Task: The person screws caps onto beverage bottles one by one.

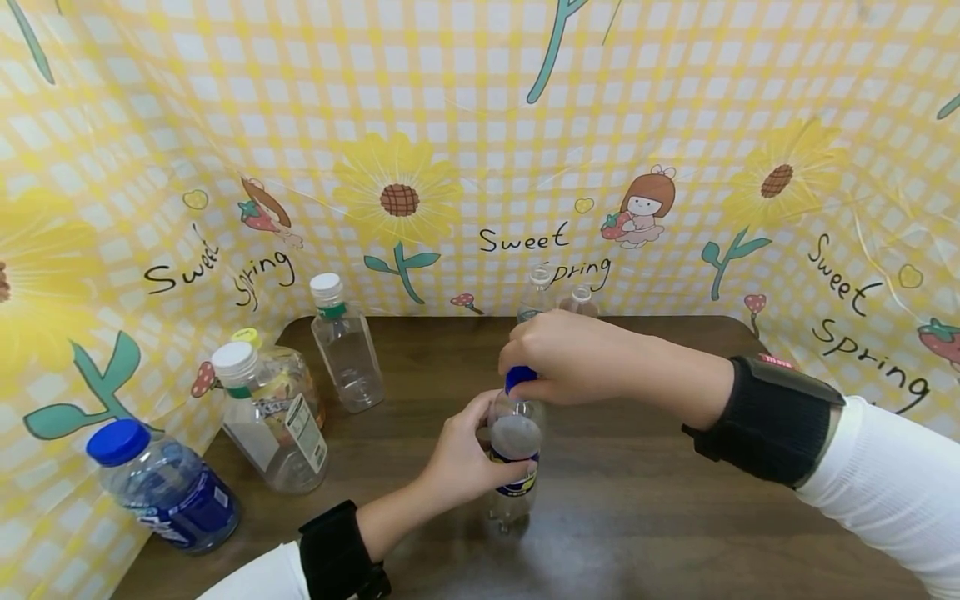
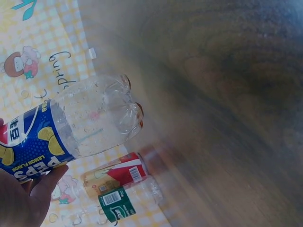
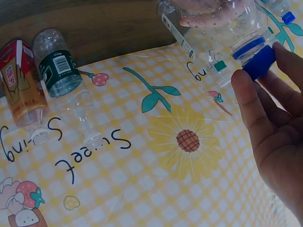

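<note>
My left hand (image 1: 468,454) grips a clear plastic Pepsi bottle (image 2: 97,113) around its blue lemon-flavor label (image 2: 40,139). The bottle is upright over the brown table, and no drink shows inside it. At its top, my right hand (image 1: 573,354) pinches the blue bottle cap (image 3: 259,62) between thumb and fingers. The right wrist view shows this cap right at the mouth, with a blue ring (image 3: 248,48) below it on the neck. In the head view, the fingers partly cover the cap.
On the left of the table (image 1: 637,500) stand a blue-capped bottle (image 1: 176,492), a white-capped bottle (image 1: 277,442), a yellow-capped bottle (image 1: 300,367) and another white-capped bottle (image 1: 347,350). Behind my right hand are a green-labeled bottle (image 3: 59,71) and a red-and-orange-labeled bottle (image 3: 23,80). Checkered cloth (image 1: 465,100) hangs around.
</note>
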Available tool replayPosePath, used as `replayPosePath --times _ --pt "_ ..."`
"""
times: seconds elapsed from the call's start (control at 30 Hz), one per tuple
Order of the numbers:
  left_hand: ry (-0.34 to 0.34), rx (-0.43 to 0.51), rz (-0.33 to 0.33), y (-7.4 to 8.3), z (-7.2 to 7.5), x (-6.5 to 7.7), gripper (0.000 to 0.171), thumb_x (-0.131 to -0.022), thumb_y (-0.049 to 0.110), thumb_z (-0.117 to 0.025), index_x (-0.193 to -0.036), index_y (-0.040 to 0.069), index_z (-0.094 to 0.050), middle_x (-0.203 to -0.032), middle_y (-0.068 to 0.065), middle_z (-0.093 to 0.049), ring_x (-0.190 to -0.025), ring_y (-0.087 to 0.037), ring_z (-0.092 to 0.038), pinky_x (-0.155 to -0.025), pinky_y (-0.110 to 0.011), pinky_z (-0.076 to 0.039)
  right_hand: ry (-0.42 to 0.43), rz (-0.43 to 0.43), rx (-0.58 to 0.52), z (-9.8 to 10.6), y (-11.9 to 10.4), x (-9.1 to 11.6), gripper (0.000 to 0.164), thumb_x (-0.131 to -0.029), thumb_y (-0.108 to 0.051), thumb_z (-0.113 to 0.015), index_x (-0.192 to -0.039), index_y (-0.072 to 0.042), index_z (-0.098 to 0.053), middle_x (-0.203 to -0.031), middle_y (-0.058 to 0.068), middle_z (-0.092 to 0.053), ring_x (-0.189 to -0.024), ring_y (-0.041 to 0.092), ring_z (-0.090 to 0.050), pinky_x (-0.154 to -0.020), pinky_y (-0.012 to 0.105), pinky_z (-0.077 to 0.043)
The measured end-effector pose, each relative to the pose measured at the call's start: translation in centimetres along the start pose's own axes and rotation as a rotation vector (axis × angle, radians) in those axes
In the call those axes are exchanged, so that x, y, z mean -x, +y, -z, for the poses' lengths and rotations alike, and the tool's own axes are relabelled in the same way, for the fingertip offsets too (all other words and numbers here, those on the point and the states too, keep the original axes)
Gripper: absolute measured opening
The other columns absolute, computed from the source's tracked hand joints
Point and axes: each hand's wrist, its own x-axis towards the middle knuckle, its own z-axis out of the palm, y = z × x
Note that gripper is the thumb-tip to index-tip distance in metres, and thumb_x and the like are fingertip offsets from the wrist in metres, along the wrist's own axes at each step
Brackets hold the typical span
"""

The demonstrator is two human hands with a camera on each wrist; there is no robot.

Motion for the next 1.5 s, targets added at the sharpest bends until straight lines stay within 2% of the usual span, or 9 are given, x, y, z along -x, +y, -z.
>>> replayPosePath --times 0.27,0.47,0.63,0.83,0.9,1.07,1.17,1.3,1.5 --pt "-0.009 -0.011 0.036 0.0 0.0 0.3 0.079 -0.069 0.011 -0.088 -0.138 0.015 -0.049 -0.109 -0.003 -0.065 -0.094 -0.016 -0.066 -0.069 -0.030 -0.058 -0.060 -0.016 -0.090 -0.1 0.4 -0.2 0.015 -0.089 -0.005 -0.070 -0.103 -0.003 -0.073 -0.095 0.005 -0.070 -0.089 0.018 -0.065 -0.077 0.029 -0.053" --pt "-0.010 0.003 0.020 0.2 0.2 0.3 0.079 -0.069 0.011 -0.088 -0.138 0.015 -0.050 -0.111 -0.004 -0.065 -0.096 -0.018 -0.065 -0.070 -0.030 -0.058 -0.043 0.022 -0.174 -0.1 0.8 0.1 0.019 -0.087 0.004 -0.066 -0.104 -0.003 -0.072 -0.100 0.005 -0.071 -0.094 0.016 -0.066 -0.080 0.029 -0.054" --pt "-0.010 -0.002 -0.003 0.2 0.1 0.2 0.079 -0.068 0.010 -0.089 -0.137 0.015 -0.051 -0.111 -0.004 -0.065 -0.097 -0.018 -0.065 -0.070 -0.030 -0.058 0.020 0.021 -0.114 -0.4 0.8 0.5 0.015 -0.089 -0.009 -0.071 -0.103 -0.004 -0.072 -0.097 0.003 -0.071 -0.089 0.015 -0.066 -0.077 0.027 -0.053" --pt "-0.010 0.004 -0.012 0.2 -0.1 0.1 0.079 -0.067 0.009 -0.089 -0.136 0.014 -0.051 -0.111 -0.004 -0.066 -0.097 -0.018 -0.065 -0.071 -0.030 -0.058 0.088 -0.046 -0.008 -1.1 0.7 0.5 0.017 -0.092 -0.026 -0.069 -0.082 -0.012 -0.068 -0.073 -0.007 -0.061 -0.067 0.006 -0.057 -0.062 0.022 -0.048" --pt "-0.010 0.008 -0.009 0.2 -0.2 0.1 0.078 -0.068 0.010 -0.089 -0.136 0.013 -0.051 -0.111 -0.004 -0.066 -0.097 -0.018 -0.065 -0.072 -0.031 -0.058 0.097 -0.060 0.007 -1.1 0.7 0.7 0.018 -0.093 -0.027 -0.067 -0.085 -0.011 -0.069 -0.077 -0.006 -0.062 -0.071 0.008 -0.058 -0.064 0.023 -0.049" --pt "-0.004 0.011 0.015 0.3 -0.5 0.3 0.078 -0.069 0.011 -0.088 -0.137 0.012 -0.049 -0.110 -0.003 -0.065 -0.096 -0.017 -0.066 -0.072 -0.033 -0.058 0.077 0.018 -0.136 -0.2 0.8 1.2 0.021 -0.089 -0.007 -0.068 -0.109 -0.004 -0.071 -0.111 0.006 -0.065 -0.101 0.016 -0.062 -0.075 0.026 -0.052" --pt "-0.001 0.015 0.015 0.4 -0.6 0.4 0.078 -0.069 0.010 -0.088 -0.137 0.013 -0.049 -0.108 -0.003 -0.065 -0.095 -0.017 -0.066 -0.071 -0.032 -0.058 0.047 0.078 -0.208 -0.1 0.6 1.2 0.026 -0.081 0.007 -0.064 -0.102 -0.006 -0.072 -0.110 0.005 -0.065 -0.100 0.015 -0.061 -0.072 0.023 -0.052" --pt "0.000 0.022 0.007 0.5 -0.6 0.4 0.078 -0.069 0.010 -0.088 -0.137 0.015 -0.050 -0.107 -0.003 -0.065 -0.093 -0.017 -0.066 -0.070 -0.032 -0.058 0.047 0.083 -0.150 -0.3 0.4 1.1 0.017 -0.083 0.004 -0.067 -0.095 -0.008 -0.071 -0.095 0.001 -0.066 -0.089 0.012 -0.062 -0.073 0.024 -0.052" --pt "-0.006 0.014 0.011 0.6 -0.9 0.3 0.078 -0.068 0.011 -0.088 -0.136 0.015 -0.051 -0.112 -0.004 -0.065 -0.095 -0.017 -0.066 -0.072 -0.032 -0.058 0.095 -0.004 -0.036 -0.7 0.0 1.0 0.012 -0.086 -0.017 -0.074 -0.093 -0.009 -0.068 -0.087 0.000 -0.068 -0.079 0.011 -0.064 -0.068 0.024 -0.052"
